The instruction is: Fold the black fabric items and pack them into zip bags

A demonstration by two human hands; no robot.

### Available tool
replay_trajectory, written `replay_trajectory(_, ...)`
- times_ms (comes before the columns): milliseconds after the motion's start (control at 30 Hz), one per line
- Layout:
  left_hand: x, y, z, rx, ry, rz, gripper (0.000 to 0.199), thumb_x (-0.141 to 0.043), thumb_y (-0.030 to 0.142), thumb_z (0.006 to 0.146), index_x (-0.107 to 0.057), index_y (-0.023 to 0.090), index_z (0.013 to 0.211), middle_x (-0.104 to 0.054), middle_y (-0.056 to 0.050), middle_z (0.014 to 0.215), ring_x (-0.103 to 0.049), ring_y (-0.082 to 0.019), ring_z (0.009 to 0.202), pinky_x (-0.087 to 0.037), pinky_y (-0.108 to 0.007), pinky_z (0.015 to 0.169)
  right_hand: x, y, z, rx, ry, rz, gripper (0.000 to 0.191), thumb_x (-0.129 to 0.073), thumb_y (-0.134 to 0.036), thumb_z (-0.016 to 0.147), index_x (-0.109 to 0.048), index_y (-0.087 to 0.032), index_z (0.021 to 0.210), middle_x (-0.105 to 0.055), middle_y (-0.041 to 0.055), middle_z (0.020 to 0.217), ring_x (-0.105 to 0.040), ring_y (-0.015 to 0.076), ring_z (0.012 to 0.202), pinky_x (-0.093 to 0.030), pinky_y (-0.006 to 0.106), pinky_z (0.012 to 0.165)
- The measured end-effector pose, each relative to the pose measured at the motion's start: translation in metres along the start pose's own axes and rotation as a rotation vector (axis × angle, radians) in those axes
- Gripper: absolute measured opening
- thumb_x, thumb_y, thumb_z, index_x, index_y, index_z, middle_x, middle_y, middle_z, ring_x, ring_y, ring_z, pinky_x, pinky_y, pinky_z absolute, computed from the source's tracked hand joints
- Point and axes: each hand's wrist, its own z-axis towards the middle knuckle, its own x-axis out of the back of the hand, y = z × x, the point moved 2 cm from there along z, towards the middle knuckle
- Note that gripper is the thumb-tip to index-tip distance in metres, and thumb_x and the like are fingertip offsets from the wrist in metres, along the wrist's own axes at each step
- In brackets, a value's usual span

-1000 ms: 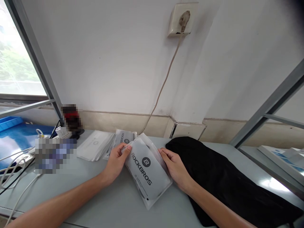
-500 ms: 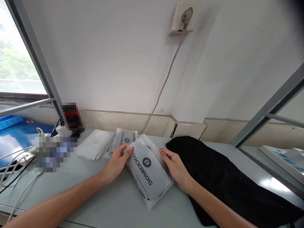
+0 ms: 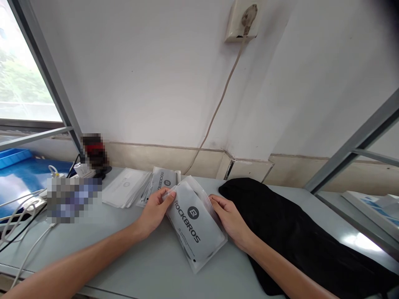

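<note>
A frosted plastic bag (image 3: 199,228) printed ROCKBROS is held tilted over the grey table, its top edge facing the wall. My left hand (image 3: 157,207) pinches its upper left corner between thumb and fingers. On the other side, my right hand (image 3: 229,218) grips the upper right edge, fingers curled around it. Something grey fills the bag; I cannot tell what. Behind my left hand lies a stack of similar printed bags (image 3: 163,179), and left of that a pile of flat frosted bags (image 3: 124,189).
Black cloth (image 3: 286,232) spreads over the table's right side, beside my right forearm. White cables (image 3: 21,220) and a blue tray (image 3: 15,157) are at the left. Another cord (image 3: 222,93) runs down the wall from a socket (image 3: 245,20). Metal frame posts (image 3: 352,149) stand at both sides.
Both hands keep the same grip on the bag, which has hardly moved. The view has shifted very slightly.
</note>
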Motion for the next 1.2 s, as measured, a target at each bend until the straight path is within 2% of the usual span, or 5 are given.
replay_trajectory(267,-0.0007,0.0005,0.0001,0.013,-0.010,0.004,0.044,-0.063,0.062,0.093,-0.063,0.018,0.089,-0.060,0.000,0.078,-0.052,-0.016,0.070,-0.039,-0.026,0.062,-0.0005,0.0009,-0.0008,-0.014,-0.012,0.018,0.041,-0.057,-0.056,0.092,-0.057,-0.021,0.070,-0.055,-0.0002,0.071,-0.046,0.0167,0.066,-0.037,0.029,0.060)
replay_trajectory(633,-0.0016,0.0026,-0.0010,0.006,0.006,0.000,0.042,-0.064,0.060,0.093,-0.064,0.019,0.086,-0.061,-0.001,0.077,-0.053,-0.017,0.070,-0.041,-0.027,0.064,-0.0004,-0.0006,-0.0006,-0.011,-0.008,0.015,0.043,-0.057,-0.057,0.092,-0.057,-0.021,0.070,-0.052,-0.0015,0.070,-0.043,0.0155,0.065,-0.035,0.028,0.059)
replay_trajectory(767,-0.0016,0.0027,-0.0011,0.008,0.002,-0.009,0.043,-0.065,0.061,0.092,-0.063,0.019,0.087,-0.059,0.000,0.076,-0.052,-0.016,0.070,-0.040,-0.027,0.064,-0.0006,-0.0004,-0.0011,-0.024,-0.005,0.009,0.042,-0.058,-0.057,0.091,-0.054,-0.021,0.069,-0.053,-0.0015,0.069,-0.043,0.0156,0.064,-0.035,0.028,0.058)
replay_trajectory(1200,-0.0013,0.0006,0.0000,0.021,-0.010,-0.007,0.043,-0.064,0.062,0.092,-0.062,0.019,0.088,-0.059,0.000,0.075,-0.051,-0.016,0.068,-0.037,-0.026,0.060,-0.0009,-0.0044,-0.0030,-0.016,-0.005,0.012,0.043,-0.059,-0.059,0.090,-0.056,-0.022,0.069,-0.054,-0.0008,0.070,-0.045,0.0168,0.065,-0.037,0.029,0.059)
